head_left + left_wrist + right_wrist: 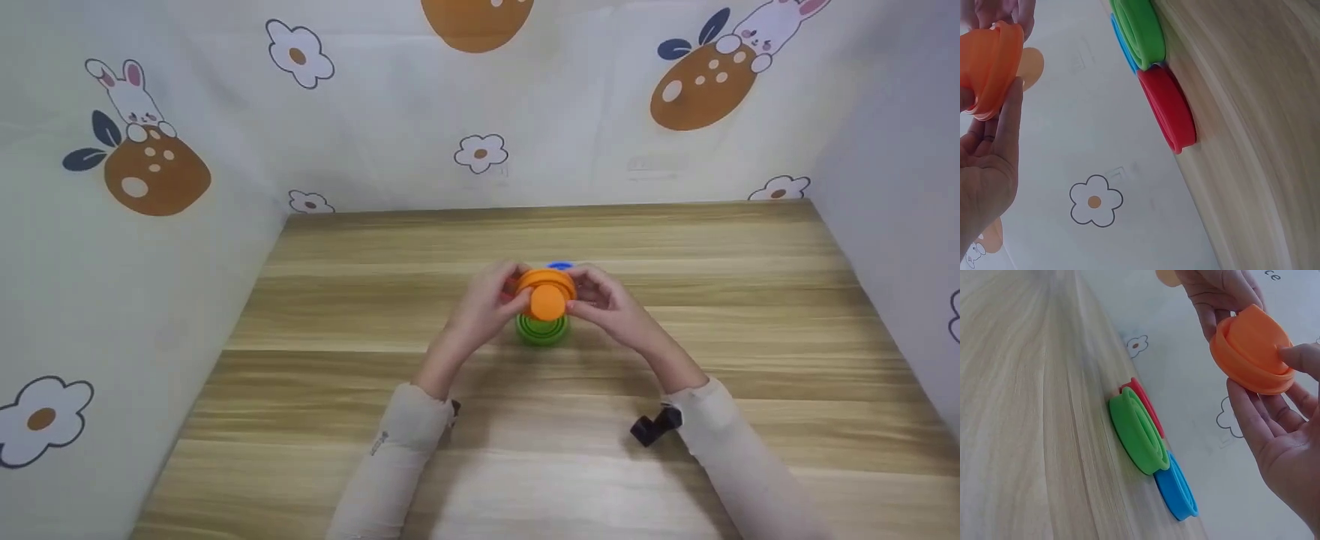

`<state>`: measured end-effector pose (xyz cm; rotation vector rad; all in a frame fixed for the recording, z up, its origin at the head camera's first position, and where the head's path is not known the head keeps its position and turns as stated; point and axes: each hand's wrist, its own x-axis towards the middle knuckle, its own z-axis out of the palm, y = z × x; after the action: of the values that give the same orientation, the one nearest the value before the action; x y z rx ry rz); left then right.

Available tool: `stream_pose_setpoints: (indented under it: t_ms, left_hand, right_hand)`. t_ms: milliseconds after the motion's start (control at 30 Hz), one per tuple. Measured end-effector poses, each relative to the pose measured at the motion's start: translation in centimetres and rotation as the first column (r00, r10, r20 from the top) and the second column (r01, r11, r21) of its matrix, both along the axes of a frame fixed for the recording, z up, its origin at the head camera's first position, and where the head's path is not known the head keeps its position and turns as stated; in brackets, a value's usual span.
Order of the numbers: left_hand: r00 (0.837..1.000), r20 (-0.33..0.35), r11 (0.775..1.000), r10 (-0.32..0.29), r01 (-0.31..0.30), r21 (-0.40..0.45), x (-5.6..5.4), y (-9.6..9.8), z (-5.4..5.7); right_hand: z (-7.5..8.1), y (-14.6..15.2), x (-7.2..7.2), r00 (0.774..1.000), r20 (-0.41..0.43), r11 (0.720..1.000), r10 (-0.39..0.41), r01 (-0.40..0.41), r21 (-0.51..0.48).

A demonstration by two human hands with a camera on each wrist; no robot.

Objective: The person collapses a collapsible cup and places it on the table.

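Both hands hold an orange collapsible silicone cup (548, 303) above the table, its inner part pushed out from the ringed rim. My left hand (484, 309) grips its left side, thumb on the near face and fingers round the rim. From the other side my right hand (619, 311) pinches the rim between thumb and fingers. Below lies a flattened green cup (1135, 430) with nested rings. A flat red cup (1168, 109) and a flat blue cup (1175, 489) lie close to the green one, mostly hidden by the hands and orange cup in the head view.
The wood-grain table (337, 315) meets a white patterned backdrop (390, 135) at the back, with side walls left and right. A black wrist mount (655, 426) sticks out from the right sleeve.
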<state>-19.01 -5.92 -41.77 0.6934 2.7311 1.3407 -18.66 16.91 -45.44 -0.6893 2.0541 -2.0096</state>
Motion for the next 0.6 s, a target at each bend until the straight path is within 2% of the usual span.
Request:
stream_pose_setpoints:
  t_ms: [133,300,433,600]
  left_hand:
    - [0.998,0.058,0.999,-0.025,0.023,0.040,0.04,0.08,-0.05]
    - [0.985,0.146,0.988,-0.090,0.069,0.140,0.01,0.00,-0.07]
    - [0.985,0.152,0.984,-0.084,0.058,0.171,-0.11,0.07,-0.08]
    - [0.992,0.115,0.977,-0.056,0.031,0.211,-0.15,0.42,-0.02]
  right_hand:
    - [0.03,-0.36,-0.05,0.996,-0.037,0.996,-0.078,0.079,0.027]
    - [0.18,-0.71,-0.11,0.981,-0.097,0.983,-0.169,0.175,0.051]
    - [0.26,-0.77,-0.01,0.980,-0.113,0.986,-0.165,0.168,0.021]
    - [0.14,-0.81,0.29,0.993,-0.041,0.994,-0.107,0.105,-0.042]
